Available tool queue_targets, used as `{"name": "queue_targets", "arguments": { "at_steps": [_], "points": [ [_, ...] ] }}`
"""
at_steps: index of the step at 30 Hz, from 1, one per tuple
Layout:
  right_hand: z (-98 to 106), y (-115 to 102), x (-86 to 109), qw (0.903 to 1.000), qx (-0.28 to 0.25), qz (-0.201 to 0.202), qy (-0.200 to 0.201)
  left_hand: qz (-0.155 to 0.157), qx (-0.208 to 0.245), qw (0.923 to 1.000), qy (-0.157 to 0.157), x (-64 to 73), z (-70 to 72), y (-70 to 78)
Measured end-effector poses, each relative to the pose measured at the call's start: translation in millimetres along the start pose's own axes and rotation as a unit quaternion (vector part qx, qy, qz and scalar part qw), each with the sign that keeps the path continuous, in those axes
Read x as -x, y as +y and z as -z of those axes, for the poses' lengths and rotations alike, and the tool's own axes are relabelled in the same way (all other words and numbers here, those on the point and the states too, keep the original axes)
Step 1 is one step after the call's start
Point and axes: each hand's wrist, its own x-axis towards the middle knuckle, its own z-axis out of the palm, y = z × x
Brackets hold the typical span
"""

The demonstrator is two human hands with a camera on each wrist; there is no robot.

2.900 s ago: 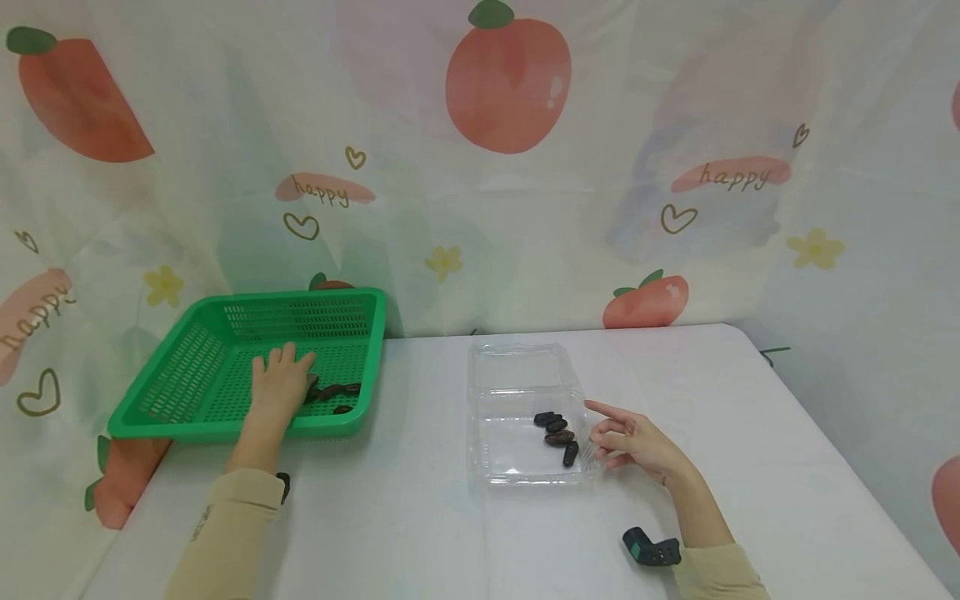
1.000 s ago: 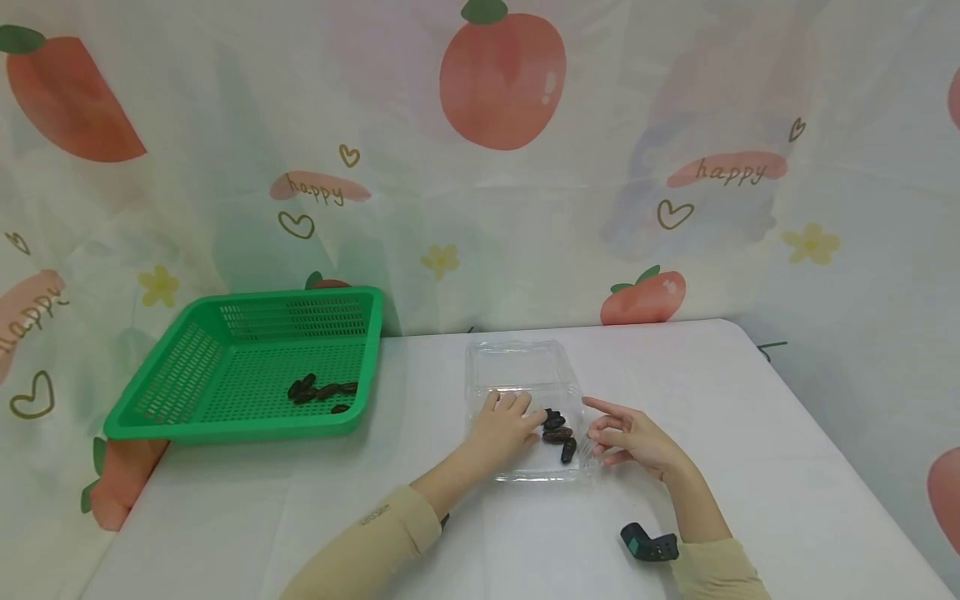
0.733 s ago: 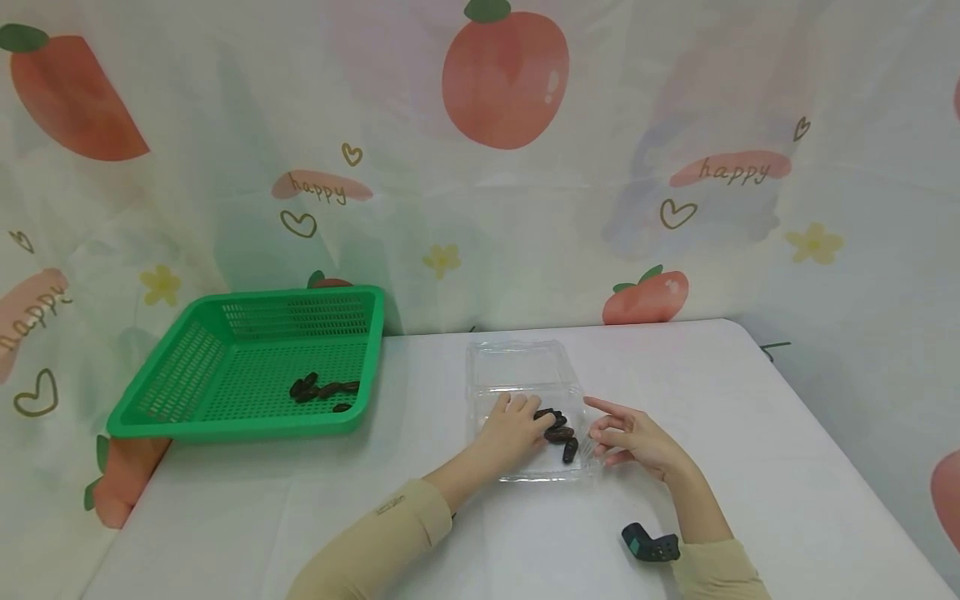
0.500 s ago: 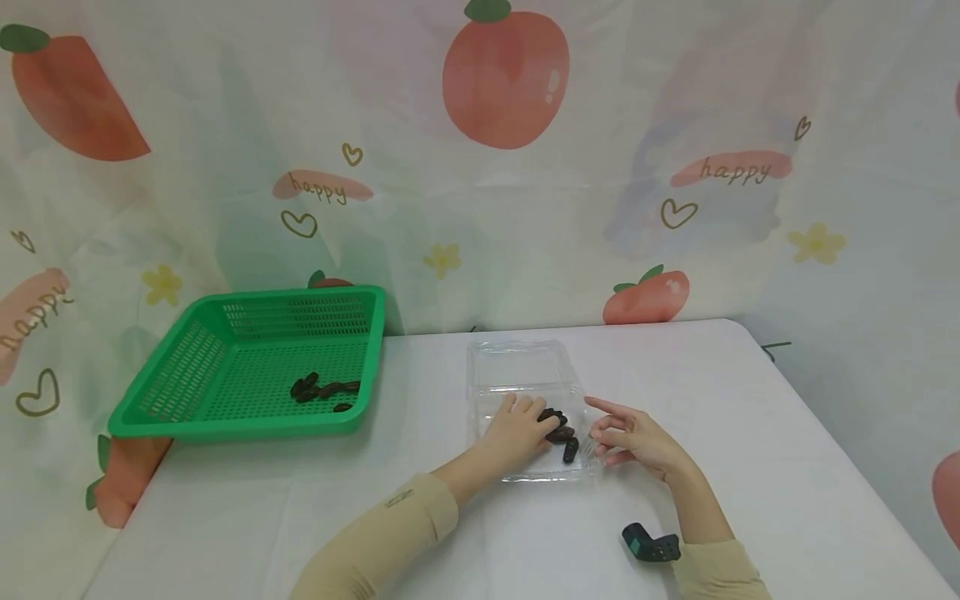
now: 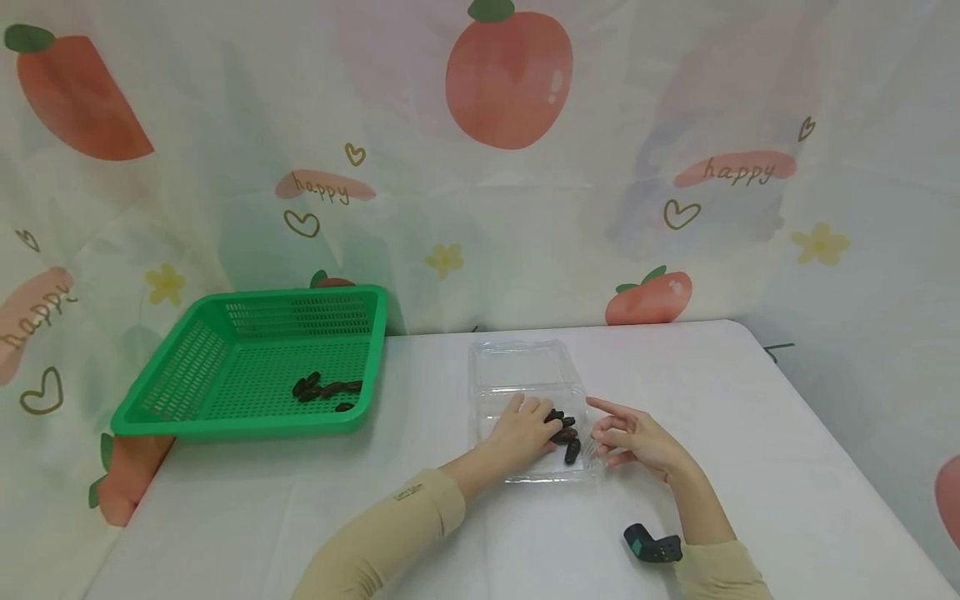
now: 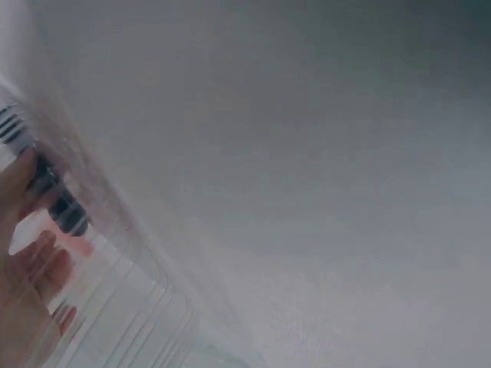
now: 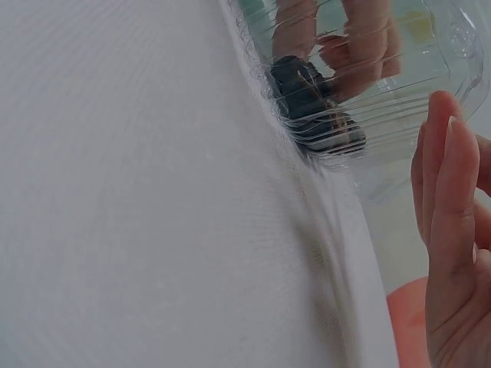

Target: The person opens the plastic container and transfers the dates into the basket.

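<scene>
A clear plastic clamshell box (image 5: 483,467) lies with its lid (image 5: 517,362) folded back on the table. Several dark brown dates (image 5: 572,452) are gathered along its right side. My left hand (image 5: 517,437) reaches into the box from the left, thumb and fingertips right at the dates. In the right wrist view, a date (image 7: 322,115) and left-hand fingers (image 7: 368,38) show through the ribbed wall. I cannot tell whether they pinch a date. Fingers of my right hand (image 5: 633,442) rest beside the right wall, index extended, the others loosely bent.
A green slotted basket (image 5: 202,425) stands at the left, with several more dates (image 5: 307,387) in its right part. The white-covered table (image 5: 750,467) backs onto a fruit-printed curtain (image 5: 510,250). A black wrist device (image 5: 651,546) is by the right sleeve.
My left hand has moved from the green basket into the clear box, then crept slightly right against the dates, which shift slightly. The right hand stays by the box wall.
</scene>
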Motion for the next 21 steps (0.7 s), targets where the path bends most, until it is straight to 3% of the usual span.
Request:
{"name": "queue_targets", "arguments": {
  "at_steps": [21],
  "points": [
    [-0.1,0.7,0.6,1.0000,-0.005,0.002,0.000,0.006,0.003,0.9998,-0.019,-3.2,4.2,-3.4]
  ]
}}
